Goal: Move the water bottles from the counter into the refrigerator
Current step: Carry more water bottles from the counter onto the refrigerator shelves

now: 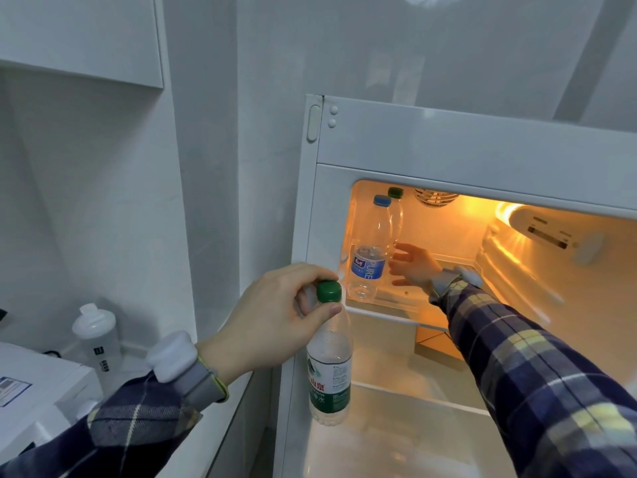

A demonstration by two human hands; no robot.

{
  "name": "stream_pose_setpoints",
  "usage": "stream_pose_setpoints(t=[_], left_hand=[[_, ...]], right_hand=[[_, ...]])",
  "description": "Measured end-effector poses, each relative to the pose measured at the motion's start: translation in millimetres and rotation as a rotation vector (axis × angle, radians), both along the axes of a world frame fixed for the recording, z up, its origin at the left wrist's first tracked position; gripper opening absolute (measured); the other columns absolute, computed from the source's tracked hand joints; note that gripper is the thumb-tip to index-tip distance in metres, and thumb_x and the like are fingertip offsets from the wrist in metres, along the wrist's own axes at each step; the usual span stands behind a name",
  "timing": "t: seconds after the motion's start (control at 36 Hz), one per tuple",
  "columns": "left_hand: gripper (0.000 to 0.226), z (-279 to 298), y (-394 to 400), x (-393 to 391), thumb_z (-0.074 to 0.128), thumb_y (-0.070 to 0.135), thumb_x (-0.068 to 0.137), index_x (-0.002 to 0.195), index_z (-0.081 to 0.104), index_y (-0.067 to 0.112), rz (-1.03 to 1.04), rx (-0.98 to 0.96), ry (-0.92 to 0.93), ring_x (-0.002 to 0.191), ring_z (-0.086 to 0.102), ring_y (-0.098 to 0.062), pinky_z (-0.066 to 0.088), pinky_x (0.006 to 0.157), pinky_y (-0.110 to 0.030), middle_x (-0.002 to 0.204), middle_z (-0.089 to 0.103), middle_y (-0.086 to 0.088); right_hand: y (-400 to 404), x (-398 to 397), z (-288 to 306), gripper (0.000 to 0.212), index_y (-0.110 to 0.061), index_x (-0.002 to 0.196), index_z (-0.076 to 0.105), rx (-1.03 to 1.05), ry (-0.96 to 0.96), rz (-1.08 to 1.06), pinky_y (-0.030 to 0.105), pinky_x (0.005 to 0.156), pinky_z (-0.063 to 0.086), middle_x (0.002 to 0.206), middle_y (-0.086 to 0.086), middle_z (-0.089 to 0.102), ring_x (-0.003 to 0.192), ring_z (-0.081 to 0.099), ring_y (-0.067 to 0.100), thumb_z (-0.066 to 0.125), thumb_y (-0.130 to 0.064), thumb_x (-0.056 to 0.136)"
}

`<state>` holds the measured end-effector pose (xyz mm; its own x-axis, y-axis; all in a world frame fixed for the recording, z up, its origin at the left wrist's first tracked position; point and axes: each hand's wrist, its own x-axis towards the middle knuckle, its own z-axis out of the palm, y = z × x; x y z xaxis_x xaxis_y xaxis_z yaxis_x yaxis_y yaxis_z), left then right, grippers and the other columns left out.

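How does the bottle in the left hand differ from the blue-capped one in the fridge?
The held bottle has a green cap and green label; the blue-capped bottle has a blue label. The held bottle hangs outside the fridge, pinched at the cap by the left hand; the blue-capped bottle stands on the top shelf, ungripped. Both are clear plastic, capped and upright.

A white shaker bottle (pixel 98 334) with a flip lid stands upright at the lower left, near the grey wall (pixel 113 208). Just beside it sits a white appliance (pixel 41 377) bearing a printed label. A white wall cabinet (pixel 82 36) hangs above them at the upper left.
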<state>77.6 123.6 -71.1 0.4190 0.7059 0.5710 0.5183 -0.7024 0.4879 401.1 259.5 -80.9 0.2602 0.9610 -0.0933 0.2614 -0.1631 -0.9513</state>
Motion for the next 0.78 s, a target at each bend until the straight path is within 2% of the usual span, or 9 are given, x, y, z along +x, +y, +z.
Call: stream_pose_setpoints(t=[0.11, 0.22, 0.25, 0.33, 0.53, 0.58, 0.69, 0.78], left_hand=[[0.030, 3, -1, -3, 0.070, 0.050, 0.090, 0.118, 0.064, 0.040, 0.005, 0.010, -0.006, 0.078, 0.063, -0.011, 0.055, 0.070, -0.032, 0.104, 0.065, 0.020], [0.030, 4, -2, -6, 0.070, 0.049, 0.089, 0.117, 0.064, 0.040, 0.012, 0.016, -0.021, 0.077, 0.064, -0.013, 0.056, 0.068, -0.031, 0.104, 0.065, 0.019], [0.030, 5, -2, -6, 0.071, 0.048, 0.090, 0.117, 0.064, 0.040, 0.014, 0.016, -0.022, 0.078, 0.064, -0.013, 0.056, 0.068, -0.031, 0.104, 0.065, 0.020], [0.029, 5, -2, -7, 0.073, 0.046, 0.090, 0.118, 0.065, 0.040, 0.016, 0.013, -0.026, 0.079, 0.064, -0.013, 0.055, 0.069, -0.030, 0.105, 0.065, 0.021], [0.029, 6, -1, -6, 0.073, 0.044, 0.090, 0.117, 0.065, 0.039, 0.010, 0.018, -0.025, 0.079, 0.064, -0.014, 0.055, 0.070, -0.029, 0.103, 0.065, 0.020], [0.028, 7, 0, -5, 0.074, 0.042, 0.091, 0.118, 0.065, 0.039, 0.002, 0.017, -0.035, 0.079, 0.064, -0.015, 0.055, 0.070, -0.028, 0.103, 0.065, 0.019], [0.029, 6, 2, 0, 0.074, 0.038, 0.091, 0.119, 0.066, 0.038, -0.040, 0.003, -0.070, 0.083, 0.063, -0.014, 0.054, 0.071, -0.027, 0.100, 0.066, 0.016], [0.030, 9, 3, 10, 0.074, 0.036, 0.092, 0.121, 0.066, 0.036, -0.085, 0.004, -0.105, 0.080, 0.061, -0.012, 0.052, 0.070, -0.024, 0.090, 0.065, 0.011]], right_hand=[[-1, -8, -1, 0.055, -0.010, 0.147, 0.044, -0.019, 0.023, 0.011, 0.036, 0.072, 0.058, 0.124, 0.010, 0.059, 0.099, 0.063, 0.027, 0.062, 0.003, 0.096], [0, -16, 1, 0.040, -0.009, 0.142, 0.050, -0.082, 0.124, 0.033, 0.027, 0.048, 0.059, 0.139, 0.017, 0.057, 0.089, 0.062, 0.024, 0.054, -0.004, 0.102], [1, -17, 0, 0.042, -0.009, 0.141, 0.051, -0.079, 0.086, 0.040, 0.027, 0.049, 0.059, 0.139, 0.018, 0.058, 0.093, 0.063, 0.025, 0.057, -0.001, 0.100], [5, -17, -6, 0.053, -0.010, 0.141, 0.051, -0.047, -0.019, 0.048, 0.034, 0.068, 0.060, 0.135, 0.015, 0.060, 0.099, 0.067, 0.027, 0.064, 0.007, 0.093], [8, -7, -13, 0.054, -0.017, 0.146, 0.050, -0.046, -0.155, -0.007, 0.042, 0.084, 0.059, 0.139, 0.006, 0.059, 0.110, 0.067, 0.030, 0.047, 0.008, 0.098], [3, -3, -15, 0.050, -0.016, 0.143, 0.052, -0.029, -0.197, -0.043, 0.042, 0.081, 0.058, 0.135, 0.007, 0.060, 0.101, 0.067, 0.028, 0.042, 0.006, 0.100], [-24, -3, -14, 0.036, -0.004, 0.130, 0.057, -0.019, -0.188, -0.051, 0.033, 0.059, 0.054, 0.107, 0.011, 0.064, 0.075, 0.064, 0.024, 0.043, 0.007, 0.098], [-53, -6, -9, 0.033, -0.007, 0.118, 0.058, -0.068, -0.356, 0.073, 0.032, 0.063, 0.055, 0.108, 0.012, 0.063, 0.078, 0.067, 0.022, 0.050, 0.011, 0.093]])
